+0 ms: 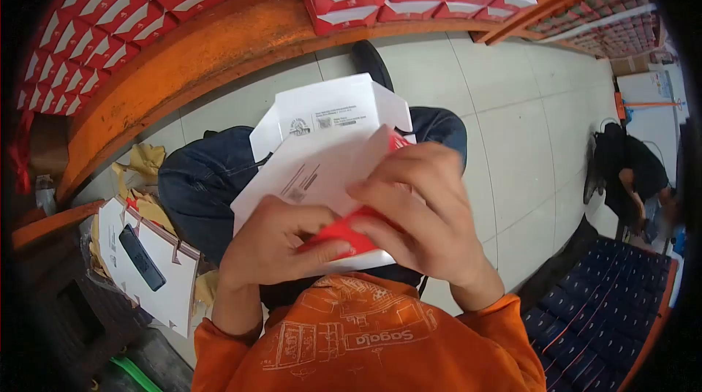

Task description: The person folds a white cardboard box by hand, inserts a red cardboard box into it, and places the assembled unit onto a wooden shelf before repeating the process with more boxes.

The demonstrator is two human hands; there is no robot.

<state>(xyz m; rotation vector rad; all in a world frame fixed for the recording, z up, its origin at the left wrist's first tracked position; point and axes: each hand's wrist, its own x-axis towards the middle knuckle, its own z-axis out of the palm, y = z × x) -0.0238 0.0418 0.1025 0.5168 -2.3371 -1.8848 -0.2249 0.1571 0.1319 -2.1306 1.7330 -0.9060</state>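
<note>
A partly folded white and red cardboard box (pixel 292 161) lies across my lap, its printed flap (pixel 336 110) spread away from me. My left hand (pixel 274 238) is closed on the near red edge, thumb on top. Close by on the right, my right hand (pixel 428 209) has its fingers curled over the red side panel, slightly smeared by motion. A strip of red cardboard (pixel 351 235) shows between both hands. The box's near right corner is hidden behind my right hand.
Red and white boxes (pixel 351 1) stand stacked on an orange bench (pixel 241 34) ahead. To my left, a phone (pixel 142 257) rests on flat white cardboard sheets (pixel 121 275). Another person (pixel 632 165) bends at the far right, near rows of dark blue boxes (pixel 599 304).
</note>
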